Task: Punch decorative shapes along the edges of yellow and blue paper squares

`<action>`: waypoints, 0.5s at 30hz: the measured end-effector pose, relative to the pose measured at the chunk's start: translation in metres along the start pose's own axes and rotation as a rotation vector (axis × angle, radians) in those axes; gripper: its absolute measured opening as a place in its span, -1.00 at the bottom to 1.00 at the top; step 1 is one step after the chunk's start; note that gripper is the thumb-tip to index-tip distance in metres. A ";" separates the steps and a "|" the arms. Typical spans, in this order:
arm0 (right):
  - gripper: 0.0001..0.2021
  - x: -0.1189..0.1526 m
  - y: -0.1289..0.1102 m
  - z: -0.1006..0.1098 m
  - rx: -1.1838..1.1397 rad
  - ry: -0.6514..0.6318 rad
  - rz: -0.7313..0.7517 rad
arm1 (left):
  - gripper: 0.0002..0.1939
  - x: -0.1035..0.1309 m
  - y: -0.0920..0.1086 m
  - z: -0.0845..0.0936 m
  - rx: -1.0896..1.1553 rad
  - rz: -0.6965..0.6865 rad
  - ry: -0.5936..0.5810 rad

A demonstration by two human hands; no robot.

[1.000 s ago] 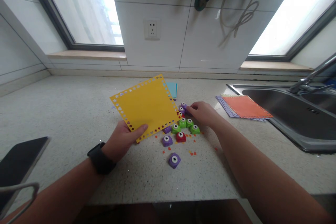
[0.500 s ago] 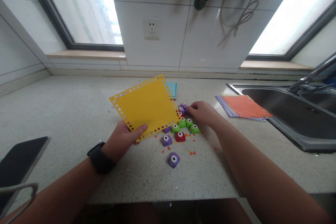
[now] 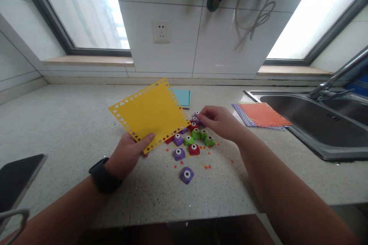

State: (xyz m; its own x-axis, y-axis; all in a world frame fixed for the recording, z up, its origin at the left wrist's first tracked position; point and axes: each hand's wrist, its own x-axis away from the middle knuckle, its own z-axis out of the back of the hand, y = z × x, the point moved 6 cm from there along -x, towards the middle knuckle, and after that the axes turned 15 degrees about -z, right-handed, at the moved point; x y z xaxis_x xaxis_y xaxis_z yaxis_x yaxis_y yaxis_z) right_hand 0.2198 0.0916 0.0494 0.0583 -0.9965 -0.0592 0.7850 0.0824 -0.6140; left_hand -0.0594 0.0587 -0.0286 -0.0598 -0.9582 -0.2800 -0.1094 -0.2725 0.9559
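Observation:
My left hand (image 3: 130, 153) grips a yellow sheet of paper (image 3: 149, 113) by its near corner, thumb on top. Small shapes are punched along the sheet's edges, and it is held tilted above the counter. My right hand (image 3: 220, 120) is closed, thumb and fingers together, at the far end of a cluster of small craft punches. Its fingertips touch or nearly touch a purple punch (image 3: 197, 115); what lies between them is hidden. Closer by are a green punch (image 3: 209, 141), a red punch (image 3: 194, 149) and a purple punch (image 3: 187, 175) apart from the others.
Orange paper bits (image 3: 207, 167) lie scattered by the punches. Light blue paper (image 3: 182, 97) is behind the yellow sheet. An orange punched sheet (image 3: 264, 114) tops a stack beside the steel sink (image 3: 301, 138). A dark flat device (image 3: 20, 176) is at left.
The whole view has shifted slightly. The yellow sheet has moved a little left, uncovering more punches beside its lower right edge. My right hand stays by the far purple punches.

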 end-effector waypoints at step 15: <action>-0.83 -0.007 0.005 -0.004 0.288 0.147 0.046 | -0.65 -0.001 0.000 0.004 -0.016 -0.009 0.078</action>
State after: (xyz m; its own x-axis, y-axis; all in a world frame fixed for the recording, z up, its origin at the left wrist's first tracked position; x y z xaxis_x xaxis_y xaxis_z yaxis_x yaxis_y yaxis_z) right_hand 0.2210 0.0991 0.0440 0.0244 -0.9780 -0.2070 0.9270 0.0997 -0.3617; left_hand -0.0628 0.0604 -0.0287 0.0187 -0.9593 -0.2817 -0.0932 -0.2822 0.9548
